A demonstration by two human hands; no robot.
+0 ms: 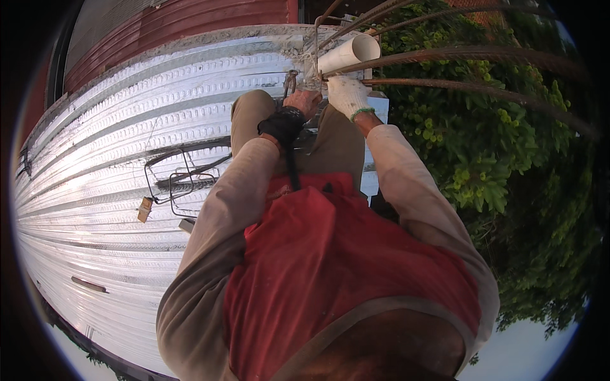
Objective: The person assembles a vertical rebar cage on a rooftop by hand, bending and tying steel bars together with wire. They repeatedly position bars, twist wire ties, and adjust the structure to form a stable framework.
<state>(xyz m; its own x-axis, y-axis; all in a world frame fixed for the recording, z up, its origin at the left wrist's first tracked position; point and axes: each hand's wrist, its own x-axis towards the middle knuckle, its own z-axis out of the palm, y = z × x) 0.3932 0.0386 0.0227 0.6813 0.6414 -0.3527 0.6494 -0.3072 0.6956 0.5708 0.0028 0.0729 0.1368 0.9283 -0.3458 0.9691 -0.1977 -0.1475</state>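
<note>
My left hand (pixel 302 101) is bare, with a black wrap round the wrist, and its fingers are curled in. Close above it a dark metal tool like pincers (pixel 290 80) shows; whether the hand grips it I cannot tell. My right hand (pixel 348 96) wears a white knit glove and closes over the end of a rusty rebar (pixel 419 84). Its fingertips are partly hidden beside a thin bent steel stirrup (pixel 316 44). Just beyond the glove lies a white plastic pipe (pixel 346 56), its open end toward the right.
Ribbed metal decking (pixel 114 146) spreads to the left. Bent steel stirrups (pixel 181 184) and a small yellowish piece (pixel 145 209) lie on it. Another thick rebar (pixel 476 56) arches right, over leafy trees (pixel 483 159) past the edge. A red corrugated surface (pixel 178 32) stands at the far side.
</note>
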